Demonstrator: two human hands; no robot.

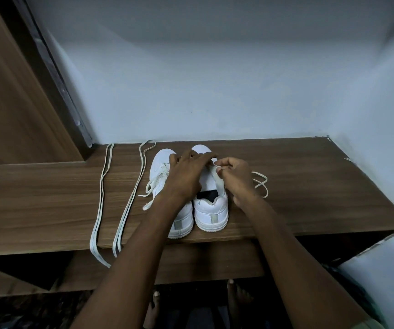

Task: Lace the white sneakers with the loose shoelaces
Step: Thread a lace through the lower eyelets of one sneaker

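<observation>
On the wooden shelf [286,186], two white sneakers stand side by side, heels toward you, toes toward the wall [215,91]. Your right hand [235,178] pinches a lace [261,184] end between thumb and forefinger, just above the right sneaker [211,211], near its upper eyelets; the lace's slack loops on the shelf to the right of that hand. Your left hand [187,173] reaches across the left sneaker [161,162], fingers extended toward the right sneaker's tongue; whether they press or grasp it cannot be told. The pinched end lies between the two hands, the right hand nearer, and the shoe's long axis runs away from you, so the next threading probably crosses that axis. Two spare laces [120,198] lie doubled lengthwise at left, their ends hanging over the shelf's front edge. Both hands hide the eyelets, so lacing progress cannot be judged.
</observation>
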